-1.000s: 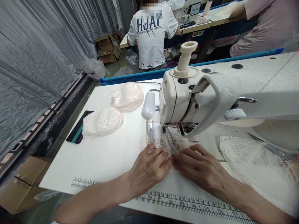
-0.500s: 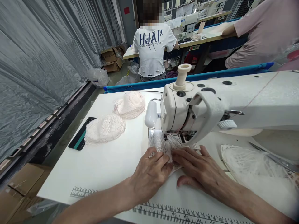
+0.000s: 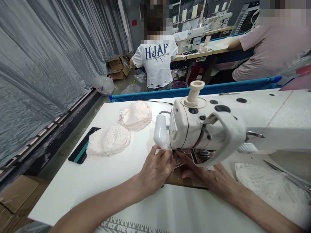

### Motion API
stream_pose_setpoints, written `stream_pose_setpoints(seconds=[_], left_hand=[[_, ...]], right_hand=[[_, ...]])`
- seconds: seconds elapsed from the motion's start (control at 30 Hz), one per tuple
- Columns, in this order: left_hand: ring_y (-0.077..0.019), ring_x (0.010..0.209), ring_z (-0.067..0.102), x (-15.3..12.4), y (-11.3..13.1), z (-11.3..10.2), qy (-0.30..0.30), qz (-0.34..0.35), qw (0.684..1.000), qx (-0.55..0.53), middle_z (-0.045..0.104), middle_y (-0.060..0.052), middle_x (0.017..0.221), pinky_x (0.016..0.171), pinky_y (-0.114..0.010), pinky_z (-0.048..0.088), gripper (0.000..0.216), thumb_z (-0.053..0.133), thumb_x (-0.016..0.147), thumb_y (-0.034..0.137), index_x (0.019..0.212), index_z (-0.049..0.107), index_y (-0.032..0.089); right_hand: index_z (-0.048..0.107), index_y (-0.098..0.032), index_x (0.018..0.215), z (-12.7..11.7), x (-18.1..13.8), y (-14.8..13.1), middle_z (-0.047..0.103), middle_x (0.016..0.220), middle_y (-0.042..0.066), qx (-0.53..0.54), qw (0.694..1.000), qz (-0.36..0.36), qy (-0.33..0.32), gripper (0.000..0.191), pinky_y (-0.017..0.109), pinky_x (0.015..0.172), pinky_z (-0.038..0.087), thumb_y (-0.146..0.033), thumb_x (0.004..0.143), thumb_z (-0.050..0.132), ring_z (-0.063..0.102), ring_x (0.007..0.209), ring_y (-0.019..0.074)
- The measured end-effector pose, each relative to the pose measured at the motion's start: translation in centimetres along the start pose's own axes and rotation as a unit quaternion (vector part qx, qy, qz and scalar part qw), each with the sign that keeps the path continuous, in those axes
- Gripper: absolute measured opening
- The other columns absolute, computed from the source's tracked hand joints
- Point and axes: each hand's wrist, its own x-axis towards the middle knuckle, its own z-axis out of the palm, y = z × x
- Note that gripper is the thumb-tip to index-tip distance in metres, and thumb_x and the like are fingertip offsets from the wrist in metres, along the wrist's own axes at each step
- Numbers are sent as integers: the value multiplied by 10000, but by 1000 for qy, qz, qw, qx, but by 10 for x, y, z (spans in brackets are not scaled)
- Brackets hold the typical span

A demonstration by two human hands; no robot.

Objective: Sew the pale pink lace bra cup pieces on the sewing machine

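My left hand point(image 3: 156, 168) grips with bent fingers the lace piece point(image 3: 164, 149) under the sewing machine point(image 3: 209, 129), mid-table. My right hand point(image 3: 209, 179) lies beside it; its fingertips are hidden, so I cannot tell their grip.

Garment factory, sewing line. Industrial sewing machine point(image 3: 218, 126) sits on a white counter point(image 3: 116, 181) with a ruler point(image 3: 126, 225) printed along the near edge. Two lace cups point(image 3: 108, 140) lie on the counter's left, and more lace point(image 3: 267, 187) is heaped on the right. Behind a blue rail there are more benches carrying another machine point(image 3: 190, 35), with two people point(image 3: 156, 61) at work there. Plastic sheeting point(image 3: 48, 58) hangs down the left side. Cardboard boxes point(image 3: 118, 68) sit on the floor by it.
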Motion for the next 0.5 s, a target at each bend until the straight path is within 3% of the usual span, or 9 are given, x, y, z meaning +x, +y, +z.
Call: stream_pose_setpoints(seconds=[0.13,0.27,0.37,0.5], left_hand=[[-157,856,564,-1,2,1,0,1,1000,11,594,-59,899,874,-368,372,176,437,870,94,972,570,148],[-175,931,561,-3,5,0,4,2,1000,23,600,-61,902,889,-384,378,220,409,881,72,1027,553,152],[-177,933,562,-6,8,-1,24,14,999,27,603,-60,889,862,-376,400,203,403,888,61,995,564,123],[-146,784,560,-10,11,1,38,34,998,33,586,-34,779,766,-333,432,169,438,861,23,835,583,104]], right_hand=[[628,-247,997,3,-6,0,667,772,55,-68,997,-30,-17,290,355,648,391,-389,948,380,582,738,227],[519,-138,1192,4,-13,-7,694,853,111,-84,995,-46,-29,352,439,767,387,-325,974,315,605,805,257],[482,-120,1217,2,-16,-12,709,801,96,-55,997,-53,-27,340,456,836,357,-297,980,314,624,753,232],[525,-144,1143,-3,-13,-14,721,801,86,-47,997,-53,-19,284,430,805,368,-262,982,324,633,711,210]])
